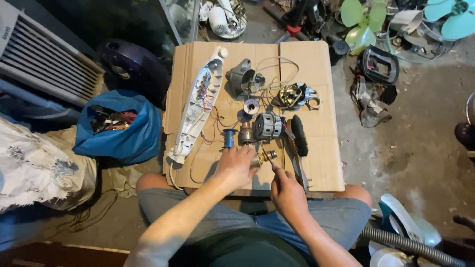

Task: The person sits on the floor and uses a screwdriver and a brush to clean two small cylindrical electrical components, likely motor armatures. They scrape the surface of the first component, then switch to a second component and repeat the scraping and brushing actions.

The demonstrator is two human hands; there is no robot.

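Left hand [236, 165]: its grip is clamped on a small brass-coloured metal part with a short shaft [264, 157], holding it just above the near edge of the flat brown cardboard sheet [316, 163].
Right hand [286, 190]: fingers are together around a thin dark tool [273, 168] whose tip meets the brass part from the near side; what kind of tool it is cannot be told.
Brass part: between the two hands, near the middle of the cardboard's near edge, just near of the grey cylindrical motor core [267, 126].
Doing it well: by my judgement the left hand should pin the part steady and low over the cardboard, so that anything loosened drops onto the sheet and not the floor; the tool should work in line with the shaft, with light pressure, since a slip would run toward the left fingers.
Just beyond the hands: a blue plastic spool [228, 137] and a small copper-wound piece [246, 134] stand close on the far side, so the left wrist has little room.
Right of the hands: a black bristle brush [299, 134] lies lengthwise.
Left of the hands: a long white plastic housing with exposed red wires [195, 109] lies on the sheet.
Far side: a grey metal casing [240, 76] and a wound coil assembly [292, 95].
Off the sheet, left: a blue bag of scrap parts [123, 133].
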